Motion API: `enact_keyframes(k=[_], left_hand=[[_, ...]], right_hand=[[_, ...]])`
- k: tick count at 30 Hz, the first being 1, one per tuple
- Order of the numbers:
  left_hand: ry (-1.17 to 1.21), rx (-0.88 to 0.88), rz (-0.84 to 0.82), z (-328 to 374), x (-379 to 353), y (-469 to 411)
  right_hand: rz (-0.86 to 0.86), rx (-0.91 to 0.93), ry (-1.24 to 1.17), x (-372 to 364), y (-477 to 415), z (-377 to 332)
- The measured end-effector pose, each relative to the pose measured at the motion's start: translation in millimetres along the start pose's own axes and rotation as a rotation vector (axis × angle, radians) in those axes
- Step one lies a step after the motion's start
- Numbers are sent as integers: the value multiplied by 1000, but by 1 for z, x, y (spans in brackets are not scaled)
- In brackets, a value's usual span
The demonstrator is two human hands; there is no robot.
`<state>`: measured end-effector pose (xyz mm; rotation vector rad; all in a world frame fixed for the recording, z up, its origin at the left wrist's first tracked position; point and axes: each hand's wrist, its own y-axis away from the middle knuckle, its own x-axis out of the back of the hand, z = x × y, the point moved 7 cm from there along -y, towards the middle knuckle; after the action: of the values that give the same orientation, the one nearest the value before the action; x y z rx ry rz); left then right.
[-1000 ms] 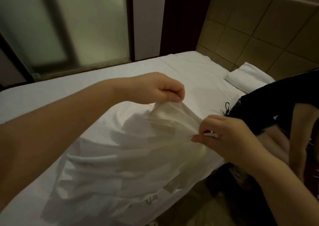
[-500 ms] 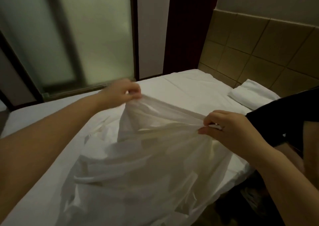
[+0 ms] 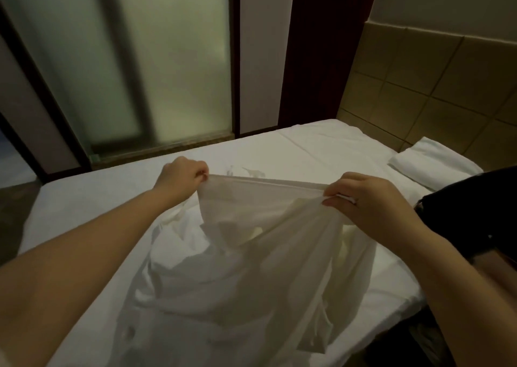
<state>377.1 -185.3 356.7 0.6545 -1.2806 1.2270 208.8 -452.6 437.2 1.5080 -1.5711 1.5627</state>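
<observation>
Left grip [image 3: 183, 177] and right grip [image 3: 369, 203] each pinch a top corner of the white cloth [image 3: 260, 218], hem taut between them, probably to square the edge and shake it open. Rest hangs below the grips, bunched on the bed [image 3: 307, 148]. Thin, soft, creased fabric; straight stitched hem.

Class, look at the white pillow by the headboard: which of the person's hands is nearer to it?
Right. The right hand pinches the cloth close to the pillow, which lies just beyond it to the right. The left hand holds the cloth's other end, much farther left.
</observation>
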Motion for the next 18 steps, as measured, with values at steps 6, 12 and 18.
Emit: enact_keyframes(k=[6, 12, 18], left_hand=[[-45, -24, 26, -2, -2, -22], [31, -174, -669, 26, -59, -6], [430, -393, -420, 124, -47, 12]], right_hand=[[0, 30, -27, 5, 4, 3], [-28, -109, -58, 8, 17, 29], [-87, -168, -92, -3, 12, 30]])
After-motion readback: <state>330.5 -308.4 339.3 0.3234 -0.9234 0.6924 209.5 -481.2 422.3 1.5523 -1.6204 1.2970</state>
